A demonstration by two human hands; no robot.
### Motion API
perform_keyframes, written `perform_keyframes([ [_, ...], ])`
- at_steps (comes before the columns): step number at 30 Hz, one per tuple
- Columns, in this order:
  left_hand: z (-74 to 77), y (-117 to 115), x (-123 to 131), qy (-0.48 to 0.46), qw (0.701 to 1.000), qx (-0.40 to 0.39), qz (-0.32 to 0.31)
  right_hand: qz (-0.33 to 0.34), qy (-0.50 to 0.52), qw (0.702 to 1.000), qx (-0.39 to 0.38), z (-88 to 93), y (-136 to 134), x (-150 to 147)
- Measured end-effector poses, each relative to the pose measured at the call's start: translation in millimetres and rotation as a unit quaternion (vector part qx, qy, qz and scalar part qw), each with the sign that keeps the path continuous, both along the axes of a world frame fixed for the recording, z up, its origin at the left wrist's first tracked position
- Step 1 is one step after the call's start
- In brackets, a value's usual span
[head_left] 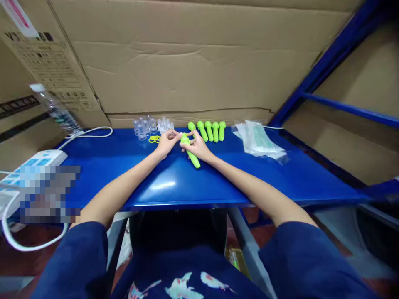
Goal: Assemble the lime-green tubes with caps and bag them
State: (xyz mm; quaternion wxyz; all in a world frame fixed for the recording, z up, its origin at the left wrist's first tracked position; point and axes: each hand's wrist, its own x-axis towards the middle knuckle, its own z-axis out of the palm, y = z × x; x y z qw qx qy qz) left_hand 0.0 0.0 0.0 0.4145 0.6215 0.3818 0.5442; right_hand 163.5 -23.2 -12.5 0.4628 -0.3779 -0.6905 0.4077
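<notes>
My right hand [199, 146] grips a bright green plastic piece [190, 153], tilted, its lower end pointing toward me over the blue table [174, 182]. My left hand [166, 141] pinches at the top end of the same piece, fingers pressed together; what is between them is too small to make out. Just behind the hands lie several more green pieces [209, 130] in a row, yellow rubber rings [154, 139], and a cluster of small clear plastic caps [149, 124].
A pile of clear plastic bags [258, 139] lies at the right of the table. A white power strip [37, 160] with cable and a water bottle [56, 109] are at the left. Cardboard boxes [187, 62] form the back wall; blue shelf struts [327, 62] rise at right.
</notes>
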Motion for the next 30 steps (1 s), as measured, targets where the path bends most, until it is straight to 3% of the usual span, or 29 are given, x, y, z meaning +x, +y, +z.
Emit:
perform_keyframes([
  [7,0.2,-7.2,2.0,0.07,0.994,0.042,0.071,-0.012,-0.013,1.0,0.009,2.9,-8.7,-3.4],
  [13,8.2,-20.5,0.3,0.193,0.962,0.076,0.178,-0.054,-0.045,0.997,0.031,4.0,-12.8,-8.3],
  [17,11.4,-19.2,-3.8,0.218,0.961,0.063,0.155,-0.049,-0.042,0.998,0.022,2.6,-11.7,-8.8],
  [24,11.4,-8.0,-10.6,0.275,0.955,0.105,0.036,-0.049,-0.042,0.997,0.037,4.6,-11.5,-7.3],
  [30,10.5,-12.5,-9.6,0.271,0.953,0.119,0.073,-0.058,-0.042,0.997,0.038,2.7,-9.2,-6.1],
])
